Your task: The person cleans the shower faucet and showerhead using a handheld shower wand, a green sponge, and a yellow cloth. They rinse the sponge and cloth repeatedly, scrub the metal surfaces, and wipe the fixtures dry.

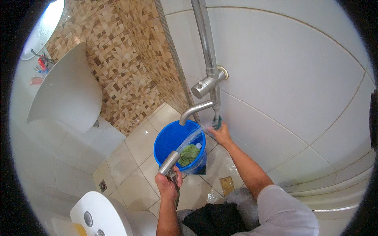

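Note:
My left hand [168, 183] grips a metal handheld sprayer [169, 162], and a jet of water runs from its head up and to the right. The jet reaches my right hand [221, 134], which holds a dark green scrubbing pad [217, 122] against the lower end of the metal shower fixture [216, 100]. A curved metal spout [193, 111] juts left over a blue plastic bucket [159, 141]. Inside the bucket lie a green cloth [189, 155] and a small white round thing [198, 145].
A white washbasin [68, 88] is at the upper left, and a white toilet tank [103, 212] at the lower left. White wall tiles [280, 73] rise on the right. A floor drain [102, 185] and a yellowish-brown rectangular piece [226, 185] are on the wet tiled floor.

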The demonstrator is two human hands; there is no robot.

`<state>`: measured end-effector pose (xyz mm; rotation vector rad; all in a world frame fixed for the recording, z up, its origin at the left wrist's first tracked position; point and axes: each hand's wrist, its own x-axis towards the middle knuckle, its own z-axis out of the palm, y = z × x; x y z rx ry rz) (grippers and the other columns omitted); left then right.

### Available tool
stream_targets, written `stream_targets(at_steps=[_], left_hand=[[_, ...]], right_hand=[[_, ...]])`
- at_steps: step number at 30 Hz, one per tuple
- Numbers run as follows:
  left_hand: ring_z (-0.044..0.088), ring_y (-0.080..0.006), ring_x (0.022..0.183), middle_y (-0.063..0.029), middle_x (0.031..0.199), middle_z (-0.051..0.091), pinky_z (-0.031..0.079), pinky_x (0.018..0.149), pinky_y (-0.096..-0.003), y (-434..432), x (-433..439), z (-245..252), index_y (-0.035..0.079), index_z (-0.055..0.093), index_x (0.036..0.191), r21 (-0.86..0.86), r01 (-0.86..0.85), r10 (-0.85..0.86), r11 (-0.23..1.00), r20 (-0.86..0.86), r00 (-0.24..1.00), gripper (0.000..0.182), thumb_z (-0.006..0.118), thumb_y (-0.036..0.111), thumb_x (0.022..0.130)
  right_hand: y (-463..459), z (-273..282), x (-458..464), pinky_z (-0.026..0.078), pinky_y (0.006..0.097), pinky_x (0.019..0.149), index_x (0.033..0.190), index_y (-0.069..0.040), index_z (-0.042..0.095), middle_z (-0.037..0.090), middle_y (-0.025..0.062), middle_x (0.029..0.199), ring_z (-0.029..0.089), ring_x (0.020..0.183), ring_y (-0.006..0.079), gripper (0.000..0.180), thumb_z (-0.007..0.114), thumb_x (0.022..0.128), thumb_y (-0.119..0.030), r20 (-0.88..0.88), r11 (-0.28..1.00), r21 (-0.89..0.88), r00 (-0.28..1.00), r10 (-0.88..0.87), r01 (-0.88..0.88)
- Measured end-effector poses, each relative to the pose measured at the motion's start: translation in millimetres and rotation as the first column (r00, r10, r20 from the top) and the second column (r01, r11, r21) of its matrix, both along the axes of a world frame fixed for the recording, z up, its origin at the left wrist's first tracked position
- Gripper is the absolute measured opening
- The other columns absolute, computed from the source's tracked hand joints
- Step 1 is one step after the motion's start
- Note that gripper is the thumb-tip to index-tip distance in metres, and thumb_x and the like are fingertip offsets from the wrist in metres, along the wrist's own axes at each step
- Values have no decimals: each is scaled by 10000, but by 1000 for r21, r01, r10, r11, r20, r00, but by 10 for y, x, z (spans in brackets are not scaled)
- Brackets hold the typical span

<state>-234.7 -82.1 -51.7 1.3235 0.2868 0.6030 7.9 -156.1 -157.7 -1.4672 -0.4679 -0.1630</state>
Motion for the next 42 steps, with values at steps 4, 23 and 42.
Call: stream_targets(at_steps=[4,23,42], left_hand=[[365,-119,352,-38,485,426,284,337,-230,7,-8,-57,81,464,847,-13,-25,25,1000,-29,999,693,374,740,653],[454,-122,453,-65,606,509,315,360,-224,-48,207,70,-35,534,881,-47,-24,23,999,-24,999,778,477,699,632],[403,-100,401,-49,560,471,290,340,-212,-151,385,-33,-2,507,878,18,-64,64,998,9,998,744,435,705,658]], right_hand=[[-157,103,182,369,316,811,1057,-33,471,538,66,975,486,891,176,585,363,811,-553,-173,801,469,850,497,-373],[3,889,7,398,291,685,967,-18,516,567,80,850,513,704,179,280,397,875,-254,-478,770,637,796,372,22],[-66,1056,54,400,302,708,965,-23,515,575,71,831,530,744,189,257,399,884,-237,-543,739,672,701,463,33]])
